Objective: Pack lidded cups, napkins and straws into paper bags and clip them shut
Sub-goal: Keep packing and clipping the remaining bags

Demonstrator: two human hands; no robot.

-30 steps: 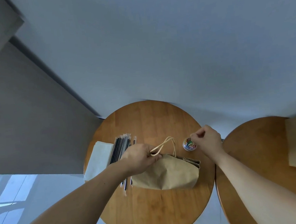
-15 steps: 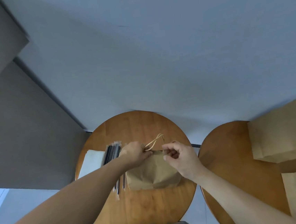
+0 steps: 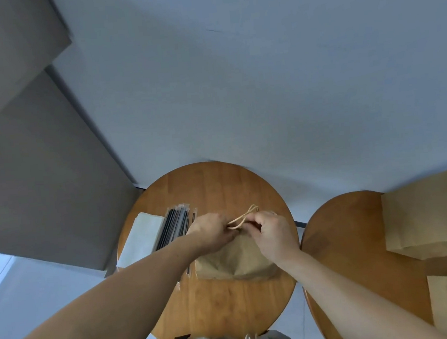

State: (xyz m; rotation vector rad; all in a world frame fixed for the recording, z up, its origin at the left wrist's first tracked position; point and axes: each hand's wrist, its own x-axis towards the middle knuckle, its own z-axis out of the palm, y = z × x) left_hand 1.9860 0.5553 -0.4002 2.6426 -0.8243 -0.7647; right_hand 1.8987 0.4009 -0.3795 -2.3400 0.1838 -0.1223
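A brown paper bag [image 3: 233, 260] lies on a round wooden table [image 3: 207, 187]. Its mouth is turned away from the person, and its twine handles [image 3: 242, 218] loop out past the top edge. Both hands meet at that edge. The left hand [image 3: 211, 234] is at the bag's upper left, fingers curled, pinching the paper. The right hand [image 3: 273, 234] is at the bag's upper right, fingers bent inward, pinching the same edge just below the handles. Whether it also holds a clip cannot be told. The bag's body spreads toward the person from under both hands. Just left of the bag lie wrapped dark straws [image 3: 175, 228], and further left is a stack of pale napkins [image 3: 141, 240]. Well to the right of the bag, more paper bags [image 3: 428, 215] rest on a second table [image 3: 346, 239].
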